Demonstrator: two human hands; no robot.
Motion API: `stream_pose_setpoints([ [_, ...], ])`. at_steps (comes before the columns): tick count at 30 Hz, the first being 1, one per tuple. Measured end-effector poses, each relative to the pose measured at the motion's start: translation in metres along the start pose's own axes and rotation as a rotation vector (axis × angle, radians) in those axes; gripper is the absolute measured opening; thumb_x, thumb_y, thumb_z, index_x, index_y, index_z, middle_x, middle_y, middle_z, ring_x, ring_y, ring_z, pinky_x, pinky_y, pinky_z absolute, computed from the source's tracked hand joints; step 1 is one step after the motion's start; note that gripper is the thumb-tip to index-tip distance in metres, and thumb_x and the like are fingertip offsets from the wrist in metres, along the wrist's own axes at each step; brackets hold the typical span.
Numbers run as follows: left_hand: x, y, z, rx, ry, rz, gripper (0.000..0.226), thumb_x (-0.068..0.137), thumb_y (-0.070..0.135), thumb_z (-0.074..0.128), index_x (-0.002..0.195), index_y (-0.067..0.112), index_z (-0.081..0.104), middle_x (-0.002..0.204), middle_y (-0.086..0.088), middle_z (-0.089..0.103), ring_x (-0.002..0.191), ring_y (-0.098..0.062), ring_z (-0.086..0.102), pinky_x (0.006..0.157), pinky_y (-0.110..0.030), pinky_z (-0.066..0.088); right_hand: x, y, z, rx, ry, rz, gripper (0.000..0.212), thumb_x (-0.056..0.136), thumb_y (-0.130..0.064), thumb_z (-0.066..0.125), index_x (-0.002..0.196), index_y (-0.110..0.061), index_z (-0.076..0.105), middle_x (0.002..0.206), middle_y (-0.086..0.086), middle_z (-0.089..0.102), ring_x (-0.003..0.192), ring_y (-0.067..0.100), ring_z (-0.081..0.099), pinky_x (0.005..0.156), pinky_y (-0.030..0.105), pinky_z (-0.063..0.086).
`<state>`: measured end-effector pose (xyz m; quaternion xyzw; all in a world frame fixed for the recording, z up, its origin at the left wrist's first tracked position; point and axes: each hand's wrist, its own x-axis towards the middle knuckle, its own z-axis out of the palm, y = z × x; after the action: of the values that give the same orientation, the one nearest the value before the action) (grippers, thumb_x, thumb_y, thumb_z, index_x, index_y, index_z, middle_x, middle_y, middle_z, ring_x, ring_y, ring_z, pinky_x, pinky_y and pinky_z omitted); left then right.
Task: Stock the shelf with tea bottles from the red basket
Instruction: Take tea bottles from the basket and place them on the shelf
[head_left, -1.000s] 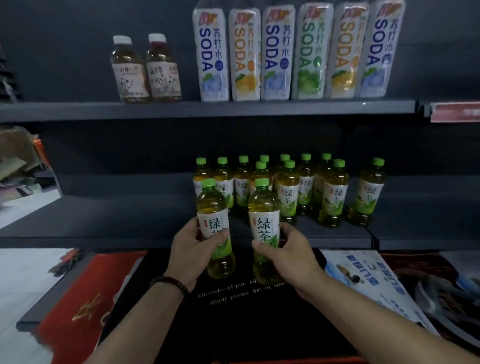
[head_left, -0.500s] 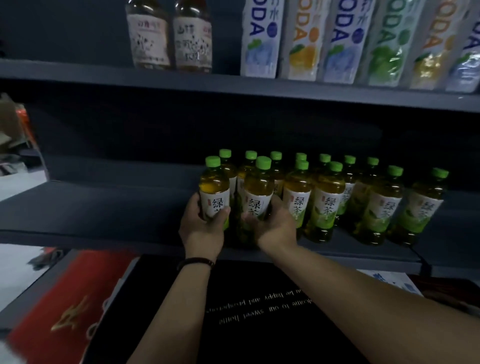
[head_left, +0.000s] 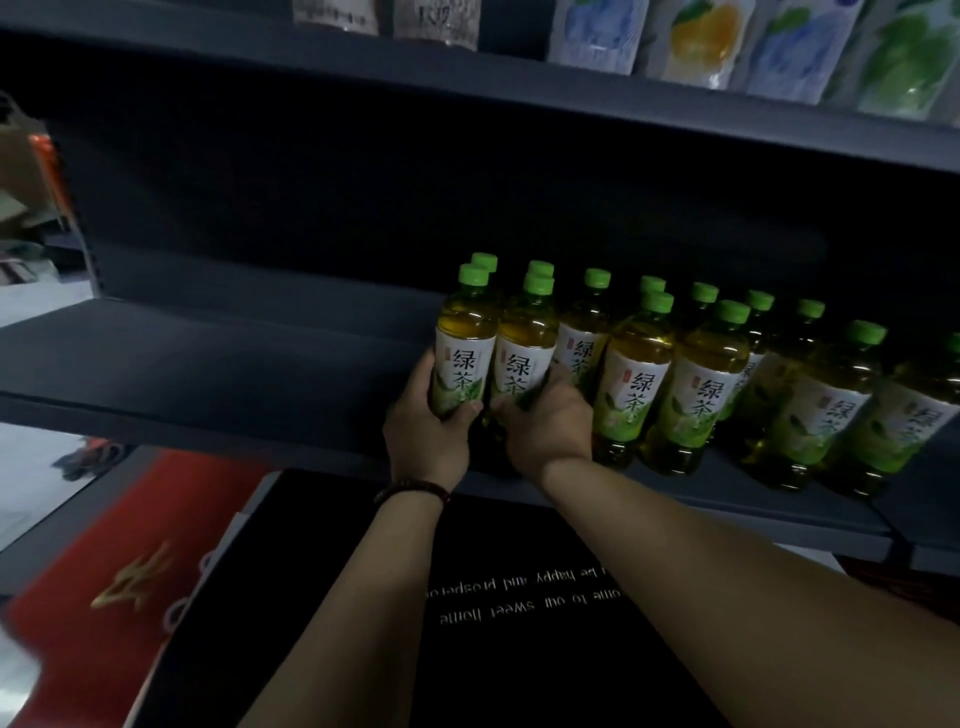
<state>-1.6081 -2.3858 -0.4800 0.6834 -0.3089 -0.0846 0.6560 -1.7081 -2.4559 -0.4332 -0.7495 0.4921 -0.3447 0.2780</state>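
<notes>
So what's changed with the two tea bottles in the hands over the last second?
Both bottles went from in front of the shelf edge up onto the shelf, at the left end of the tea row. The left hand and right hand still grip the left bottle and right bottle. The row stayed put.

Above the hands, along the upper edge of view, stand pale soda cartons printed with fruit, and left of them the bottoms of two brown-label bottles. Below the hands lies a black mat with upside-down white lettering. To the lower left of the hands lies a red mat with a gold mark. Far left sits blurred clutter.
</notes>
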Motion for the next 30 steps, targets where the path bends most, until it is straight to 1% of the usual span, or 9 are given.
stream_pose_setpoints([
  [4, 0.001, 0.0, -0.001, 0.047, -0.002, -0.059, 0.08, 0.086, 0.008, 0.086, 0.155, 0.029, 0.051, 0.138, 0.001, 0.071, 0.126, -0.017, 0.067, 0.109, -0.035, 0.053, -0.011, 0.0, -0.009, -0.058, -0.074, 0.05, 0.068, 0.088, -0.03, 0.081, 0.141, -0.011, 0.043, 0.139, 0.016, 0.062, 0.131, 0.033, 0.06, 0.104, 0.038, 0.052],
  [6, -0.003, 0.003, -0.002, 0.091, 0.022, -0.129, 0.078, 0.084, 0.01, 0.086, 0.152, 0.026, 0.051, 0.132, -0.002, 0.071, 0.127, -0.024, 0.065, 0.11, -0.043, 0.054, -0.028, 0.004, -0.019, -0.041, -0.117, 0.042, 0.07, 0.087, -0.026, 0.083, 0.142, -0.013, 0.041, 0.139, 0.014, 0.062, 0.129, 0.031, 0.06, 0.098, 0.031, 0.051],
  [10, -0.028, 0.028, -0.004, 0.121, 0.124, -0.281, 0.038, 0.089, 0.015, 0.073, 0.12, 0.026, 0.053, 0.129, -0.013, 0.063, 0.117, -0.035, 0.064, 0.102, -0.038, 0.053, -0.071, 0.022, -0.054, -0.024, -0.261, -0.049, 0.051, 0.089, -0.024, 0.079, 0.132, -0.017, 0.052, 0.119, 0.001, 0.063, 0.107, 0.016, 0.058, 0.084, 0.019, 0.042],
  [12, -0.048, 0.037, -0.004, 0.201, 0.159, -0.283, 0.033, 0.089, 0.015, 0.069, 0.115, 0.023, 0.051, 0.131, -0.017, 0.059, 0.118, -0.04, 0.06, 0.108, -0.049, 0.049, -0.091, 0.037, -0.074, -0.08, -0.337, -0.098, 0.035, 0.088, -0.029, 0.077, 0.118, -0.021, 0.061, 0.105, -0.006, 0.065, 0.098, 0.012, 0.06, 0.078, 0.019, 0.045],
  [14, -0.071, 0.044, -0.004, 0.219, 0.109, -0.244, 0.03, 0.089, 0.011, 0.07, 0.114, 0.015, 0.056, 0.124, -0.017, 0.063, 0.115, -0.04, 0.063, 0.104, -0.046, 0.051, -0.109, 0.053, -0.096, -0.123, -0.437, -0.109, 0.027, 0.088, -0.034, 0.077, 0.11, -0.024, 0.065, 0.099, -0.008, 0.068, 0.092, 0.011, 0.064, 0.067, 0.016, 0.046],
  [18, -0.127, 0.076, -0.012, 0.346, -0.372, -0.302, 0.004, 0.094, 0.023, 0.073, 0.095, 0.023, 0.069, 0.106, -0.006, 0.076, 0.104, -0.029, 0.074, 0.082, -0.03, 0.058, -0.145, 0.092, -0.147, -0.181, -0.67, -0.142, 0.022, 0.09, -0.031, 0.079, 0.11, -0.029, 0.07, 0.093, -0.013, 0.068, 0.079, -0.002, 0.063, 0.061, 0.008, 0.045],
  [21, -0.178, 0.096, -0.025, 0.599, -0.809, -0.275, 0.016, 0.099, 0.038, 0.07, 0.107, 0.025, 0.077, 0.104, 0.001, 0.076, 0.09, -0.017, 0.074, 0.066, -0.022, 0.055, -0.175, 0.123, -0.176, -0.184, -0.853, -0.058, 0.013, 0.09, -0.027, 0.078, 0.102, -0.025, 0.073, 0.081, -0.008, 0.071, 0.066, 0.002, 0.065, 0.06, 0.017, 0.051],
  [26, -0.258, 0.089, -0.049, 0.963, -1.115, -0.132, 0.033, 0.098, 0.047, 0.07, 0.122, 0.026, 0.076, 0.122, 0.006, 0.073, 0.113, -0.013, 0.068, 0.102, -0.029, 0.055, -0.222, 0.18, -0.185, -0.206, -0.878, 0.002, 0.013, 0.086, -0.036, 0.08, 0.096, -0.03, 0.076, 0.087, -0.005, 0.075, 0.072, 0.007, 0.071, 0.069, 0.027, 0.059],
  [30, -0.313, 0.049, -0.053, 1.126, -1.36, -0.091, 0.035, 0.1, 0.045, 0.065, 0.118, 0.018, 0.077, 0.122, -0.003, 0.076, 0.116, -0.023, 0.068, 0.101, -0.035, 0.054, -0.269, 0.248, -0.164, -0.234, -0.906, 0.116, 0.008, 0.086, -0.033, 0.078, 0.088, -0.026, 0.075, 0.089, -0.001, 0.08, 0.08, 0.018, 0.078, 0.079, 0.036, 0.064],
])
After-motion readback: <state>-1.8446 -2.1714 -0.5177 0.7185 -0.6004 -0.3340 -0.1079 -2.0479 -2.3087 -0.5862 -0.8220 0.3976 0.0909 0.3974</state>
